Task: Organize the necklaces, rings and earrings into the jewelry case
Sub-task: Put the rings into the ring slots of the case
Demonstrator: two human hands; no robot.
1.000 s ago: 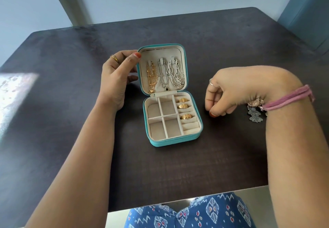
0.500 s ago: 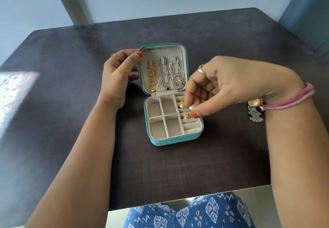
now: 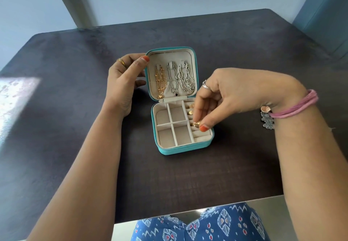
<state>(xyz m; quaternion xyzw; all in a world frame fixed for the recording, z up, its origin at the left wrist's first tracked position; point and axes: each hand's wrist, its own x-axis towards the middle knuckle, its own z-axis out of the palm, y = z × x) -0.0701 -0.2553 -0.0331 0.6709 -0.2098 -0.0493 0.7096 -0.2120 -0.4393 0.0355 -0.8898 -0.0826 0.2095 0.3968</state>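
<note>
**Ring pinched over the ring rolls**

I see my right hand (image 3: pixel 231 97) over the jewelry case (image 3: pixel 183 147), which sits open on the dark tabletop (image 3: pixel 75 127). Its grip is closed thumb-to-fingertips on a gold ring (image 3: pixel 195 124) at the ring rolls, with two more rings (image 3: pixel 191 109) slotted behind it. My left hand (image 3: pixel 124 78) steadies the upright lid (image 3: pixel 188 53), thumb on its edge; necklaces (image 3: pixel 175 78) hang inside. Earrings (image 3: pixel 266 118) lie by my right wrist.
</note>
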